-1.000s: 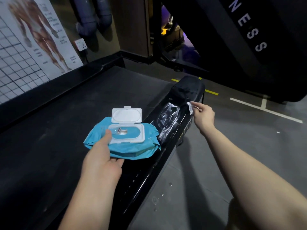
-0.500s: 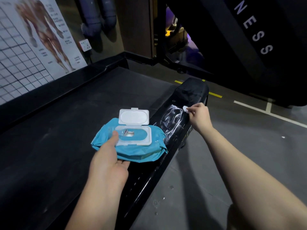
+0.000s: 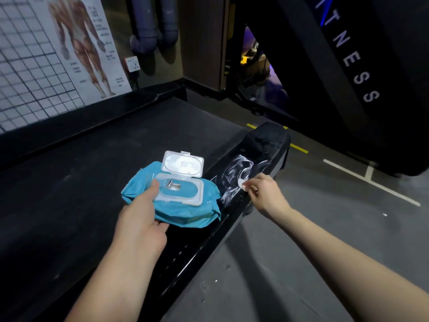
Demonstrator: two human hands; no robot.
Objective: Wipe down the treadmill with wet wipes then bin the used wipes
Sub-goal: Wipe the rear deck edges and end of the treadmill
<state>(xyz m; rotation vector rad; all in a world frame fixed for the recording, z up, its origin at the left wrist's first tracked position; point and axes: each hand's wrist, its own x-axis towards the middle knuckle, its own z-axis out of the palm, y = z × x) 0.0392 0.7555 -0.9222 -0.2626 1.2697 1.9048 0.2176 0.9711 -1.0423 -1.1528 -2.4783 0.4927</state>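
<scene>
Views: one, a wide-angle camera worn on the head.
Position: above the belt (image 3: 92, 182), over its right rail (image 3: 197, 252).
Direction: forward and down, along the rail toward the floor (image 3: 313, 228).
Nearness: close, with both forearms entering from the bottom edge.
Centre: left hand (image 3: 141, 219) with pack (image 3: 185, 208), right hand (image 3: 264, 191) with wipe (image 3: 242, 183).
Edges: poster (image 3: 58, 54) at upper left.

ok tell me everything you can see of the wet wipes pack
The wet wipes pack is a soft, crinkled teal pouch with a white hard-plastic dispenser on top. Its flip lid stands open, hinged on the far side, baring an oval opening. It lies flat over the treadmill's belt edge and glossy side rail; whether it rests there is unclear. The left hand holds its near corner, thumb on top.
</scene>
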